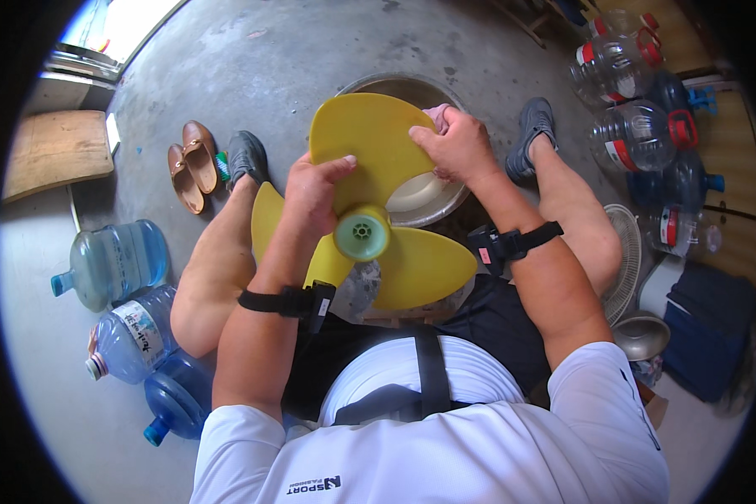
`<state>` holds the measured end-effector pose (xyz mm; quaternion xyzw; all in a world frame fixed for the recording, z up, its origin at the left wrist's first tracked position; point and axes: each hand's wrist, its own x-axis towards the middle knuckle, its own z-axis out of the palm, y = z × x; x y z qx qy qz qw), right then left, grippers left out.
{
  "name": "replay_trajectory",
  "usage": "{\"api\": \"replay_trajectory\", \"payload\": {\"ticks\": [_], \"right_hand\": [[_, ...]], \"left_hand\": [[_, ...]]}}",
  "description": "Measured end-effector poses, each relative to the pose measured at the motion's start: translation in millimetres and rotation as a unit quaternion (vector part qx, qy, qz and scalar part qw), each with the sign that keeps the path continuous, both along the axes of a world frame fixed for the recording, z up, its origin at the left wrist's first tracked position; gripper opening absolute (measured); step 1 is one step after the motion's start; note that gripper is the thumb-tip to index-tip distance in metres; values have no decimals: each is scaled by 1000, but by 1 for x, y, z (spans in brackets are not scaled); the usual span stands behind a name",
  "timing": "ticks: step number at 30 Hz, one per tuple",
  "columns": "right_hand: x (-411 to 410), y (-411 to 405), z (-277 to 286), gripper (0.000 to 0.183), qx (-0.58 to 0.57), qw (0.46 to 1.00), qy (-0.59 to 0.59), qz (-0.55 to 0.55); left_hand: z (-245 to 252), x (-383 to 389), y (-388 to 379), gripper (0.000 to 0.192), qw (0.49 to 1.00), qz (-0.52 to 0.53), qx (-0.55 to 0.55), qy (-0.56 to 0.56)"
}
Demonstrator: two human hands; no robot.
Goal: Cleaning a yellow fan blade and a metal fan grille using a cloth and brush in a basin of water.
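A yellow plastic fan blade [373,129] with a pale green hub is held up over a round metal basin [416,195] on the floor. My left hand [318,189] grips it by the left side of its upper blade, thumb on the face. At the right edge of that same blade is my right hand [457,142], its thumb on the front and a pink cloth [438,117] bunched by the fingers. The cloth touches the blade's edge; its rest is hidden by the hand. The basin's inside is partly hidden behind the blade.
Large plastic water bottles [120,261] lie at the left, and several more [633,135] at the right. Brown shoes [198,157] stand beyond my left foot. A round fan grille [622,264] and a small metal bowl [641,335] are beside my right leg. A wooden board [60,151] is at upper left.
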<state>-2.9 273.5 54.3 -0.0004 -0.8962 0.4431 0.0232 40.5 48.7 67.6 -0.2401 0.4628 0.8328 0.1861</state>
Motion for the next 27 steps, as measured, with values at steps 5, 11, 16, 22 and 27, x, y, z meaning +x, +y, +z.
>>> {"api": "replay_trajectory", "payload": {"ticks": [5,11,16,22,27], "right_hand": [[-5,2,-12,31,12,994,-104,-29],[-3,-1,1,26,-36,992,-121,-19],[-1,-5,11,24,-74,982,-175,-22],[-2,-4,14,29,-98,983,-154,-18],[-9,1,-2,24,-45,993,-106,-37]], "left_hand": [[-3,3,8,24,999,-1,-40,24],[-6,5,5,27,997,8,-42,60],[-8,7,4,28,995,-4,-54,89],[-4,7,4,27,994,-2,-72,84],[-1,5,3,27,993,-17,-79,82]]}}
